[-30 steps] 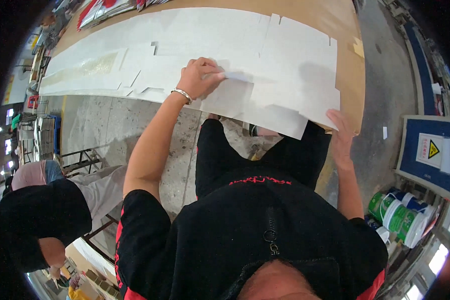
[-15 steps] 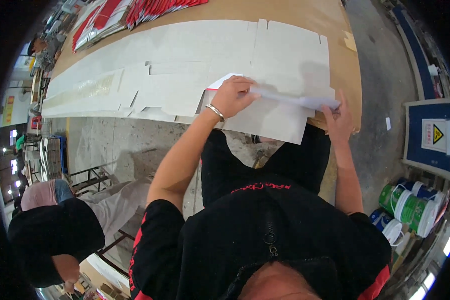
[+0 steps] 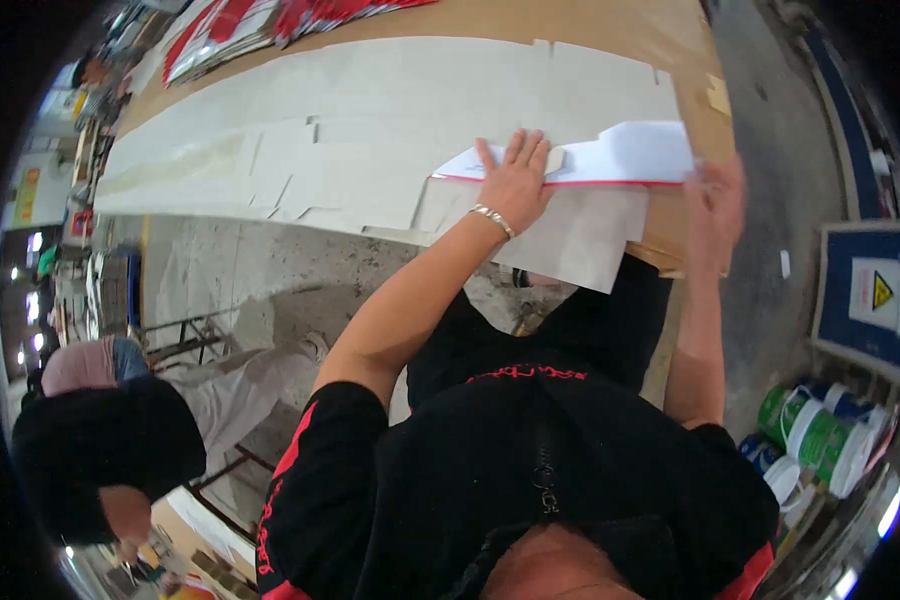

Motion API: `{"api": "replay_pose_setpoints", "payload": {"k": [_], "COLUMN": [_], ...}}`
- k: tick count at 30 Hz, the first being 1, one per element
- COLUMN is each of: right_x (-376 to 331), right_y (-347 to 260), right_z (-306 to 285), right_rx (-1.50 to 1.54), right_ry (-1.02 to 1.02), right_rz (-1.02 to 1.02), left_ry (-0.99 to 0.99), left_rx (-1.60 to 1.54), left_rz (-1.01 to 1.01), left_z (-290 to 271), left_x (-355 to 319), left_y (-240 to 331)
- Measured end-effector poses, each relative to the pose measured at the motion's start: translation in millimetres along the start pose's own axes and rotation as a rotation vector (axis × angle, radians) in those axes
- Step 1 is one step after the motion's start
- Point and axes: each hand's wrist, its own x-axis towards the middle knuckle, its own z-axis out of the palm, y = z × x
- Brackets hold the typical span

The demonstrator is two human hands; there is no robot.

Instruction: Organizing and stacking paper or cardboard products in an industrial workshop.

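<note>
A folded white sheet [image 3: 640, 150] with a red lower edge lies on large pale cardboard sheets [image 3: 410, 100]. Pressing on its left part is my left hand [image 3: 515, 190], fingers spread and flat, a bracelet at the wrist. Beside those fingers sits a small beige block [image 3: 556, 158]; whether the hand touches or holds it I cannot tell. At the sheet's right end is my right hand [image 3: 718, 205], smeared by motion. Its fingers look bent, but what they hold, if anything, does not show.
Stacked red and white folded pieces [image 3: 270, 30] lie on the brown tabletop [image 3: 660, 30] at the far left. To the left a person in a black cap [image 3: 110, 470] bends near a metal frame. Paint buckets [image 3: 820, 435] and a blue panel [image 3: 865, 300] stand right.
The white sheet now lies flat with its red edge showing. My left hand moved right and spread out on it; my right hand shifted outward to the right, past its end.
</note>
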Motion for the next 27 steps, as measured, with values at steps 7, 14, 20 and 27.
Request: {"api": "replay_pose_setpoints", "payload": {"k": [7,14,20,27], "right_x": [-66,-57,-49,-17], "right_y": [36,57,-4,18], "right_z": [32,60,63,71], "right_rx": [0.51,0.199,-0.495,-0.201], "right_ry": [-0.167,-0.011,-0.213,-0.202], "right_rz": [0.3,0.249,0.039,-0.476], "left_ry": [0.153,0.132,0.122,-0.073], "left_rx": [-0.043,-0.031,0.102,-0.193], "left_rz": [0.103,0.293,0.138,0.194], "left_z": [10,17,27,-13], "left_x": [24,7,-5,-20], "left_y": [45,64,17,11]}}
